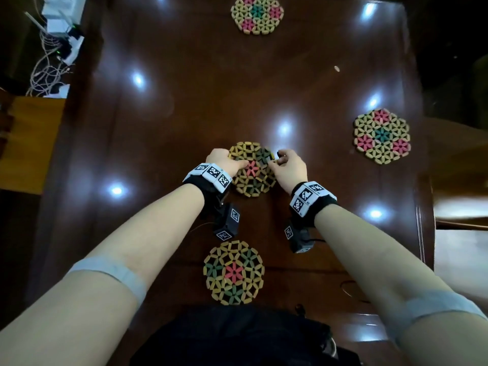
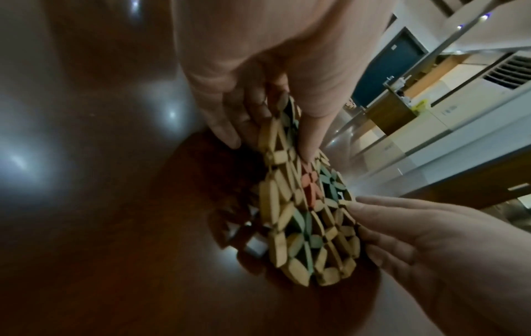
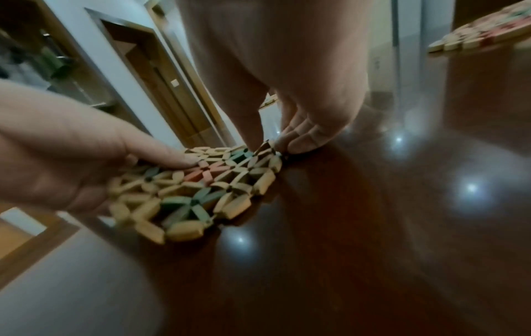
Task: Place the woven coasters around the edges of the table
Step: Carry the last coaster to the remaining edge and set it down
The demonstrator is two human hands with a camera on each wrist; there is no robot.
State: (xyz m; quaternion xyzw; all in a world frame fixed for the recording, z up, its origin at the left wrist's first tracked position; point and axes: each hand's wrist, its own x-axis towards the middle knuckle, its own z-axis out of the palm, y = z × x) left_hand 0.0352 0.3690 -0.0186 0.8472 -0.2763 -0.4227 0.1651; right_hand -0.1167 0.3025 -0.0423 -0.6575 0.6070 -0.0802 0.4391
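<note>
square-coded wristbands (image 1: pixel 208 173), no legible text

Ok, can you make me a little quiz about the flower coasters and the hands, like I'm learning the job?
1. How many coasters can you count on or over the table?
2. True or false: only the left hand holds the middle coaster, and the right hand is off it.
3. Which table edge has no coaster yet? A far, B right, C left.
Key: 1. Four: the far coaster, the right coaster, the near coaster and the middle one. 2. False: both hands hold it. 3. C.
</note>
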